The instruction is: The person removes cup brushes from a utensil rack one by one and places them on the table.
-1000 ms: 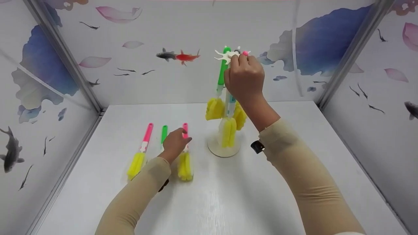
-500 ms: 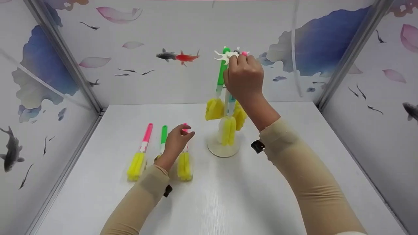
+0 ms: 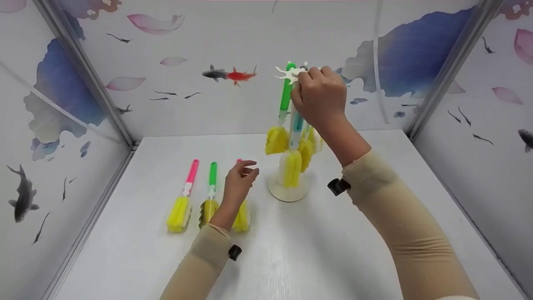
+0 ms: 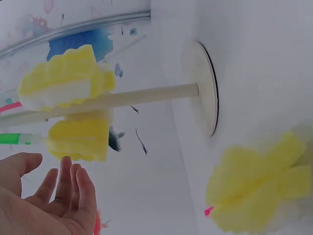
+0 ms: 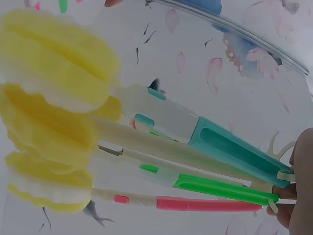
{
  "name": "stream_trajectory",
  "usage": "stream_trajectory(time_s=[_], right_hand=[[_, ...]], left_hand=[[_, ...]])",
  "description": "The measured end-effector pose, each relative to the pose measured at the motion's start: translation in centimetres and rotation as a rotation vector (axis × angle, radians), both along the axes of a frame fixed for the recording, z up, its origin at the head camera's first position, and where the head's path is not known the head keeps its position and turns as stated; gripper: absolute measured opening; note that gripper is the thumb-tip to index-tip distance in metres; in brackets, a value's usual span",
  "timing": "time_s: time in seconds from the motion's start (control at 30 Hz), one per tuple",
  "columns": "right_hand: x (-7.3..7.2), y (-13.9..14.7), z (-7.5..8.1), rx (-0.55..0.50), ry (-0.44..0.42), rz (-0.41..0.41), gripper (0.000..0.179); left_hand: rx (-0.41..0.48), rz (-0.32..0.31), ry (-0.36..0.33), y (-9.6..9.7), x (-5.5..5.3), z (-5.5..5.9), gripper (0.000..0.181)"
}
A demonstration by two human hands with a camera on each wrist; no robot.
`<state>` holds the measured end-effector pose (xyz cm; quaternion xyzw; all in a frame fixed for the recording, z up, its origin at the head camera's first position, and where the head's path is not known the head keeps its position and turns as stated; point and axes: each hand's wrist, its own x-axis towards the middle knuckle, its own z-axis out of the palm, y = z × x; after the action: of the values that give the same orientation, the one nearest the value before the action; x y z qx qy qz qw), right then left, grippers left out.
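Note:
My right hand [image 3: 320,98] is curled at the top of a standing rack, gripping its white hooked crown [image 3: 291,75]. Several yellow sponge bottle brushes hang there. The right wrist view shows a teal-handled one [image 5: 234,149], a green-handled one [image 5: 220,188] and a pink-handled one [image 5: 205,203], their handle ends by the fingers. My left hand [image 3: 239,181] holds nothing, its fingers loosely bent; it hovers over a lying brush, hiding most of its handle and leaving its yellow head [image 3: 241,218] visible. In the left wrist view that hand [image 4: 58,205] appears below the hanging sponge heads.
On the white table, a pink-handled bottle brush [image 3: 193,171] and a green-handled one [image 3: 213,173] lie to the left. The rack's round base [image 3: 288,195] stands right of them. Printed panels [image 3: 233,33] enclose the back and sides.
My left hand has moved right, uncovering more of the lying green brush. My right hand has shifted slightly right at the crown, and another hanging sponge head shows behind.

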<state>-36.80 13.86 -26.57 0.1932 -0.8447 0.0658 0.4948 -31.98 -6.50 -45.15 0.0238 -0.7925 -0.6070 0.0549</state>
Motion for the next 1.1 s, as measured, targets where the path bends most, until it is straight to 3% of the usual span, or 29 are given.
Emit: stream_trajectory(time_s=[0.23, 0.5, 0.7, 0.93, 1.1], right_hand=[[0.4, 1.0, 0.6, -0.051, -0.114, 0.084, 0.032], [-0.1, 3.3, -0.1, -0.205, -0.255, 0.309, 0.036], [-1.0, 4.7, -0.7, -0.291, -0.425, 0.368, 0.051], [-2.0, 5.1, -1.4, -0.464, -0.64, 0.448, 0.054], [-2.3, 5.0, -1.6, -0.518, -0.636, 0.491, 0.053]], left_hand=[[0.011, -0.038, 0.012, 1.4, 1.2, -0.4, 0.023], [-0.002, -0.083, 0.085, 2.7, 2.3, -0.9, 0.023], [0.037, -0.085, 0.088, 3.8, 2.5, -0.9, 0.024], [0.114, -0.058, 0.085, 4.5, 2.5, -0.8, 0.025], [0.116, -0.061, 0.096, 4.8, 2.5, -0.6, 0.026]])
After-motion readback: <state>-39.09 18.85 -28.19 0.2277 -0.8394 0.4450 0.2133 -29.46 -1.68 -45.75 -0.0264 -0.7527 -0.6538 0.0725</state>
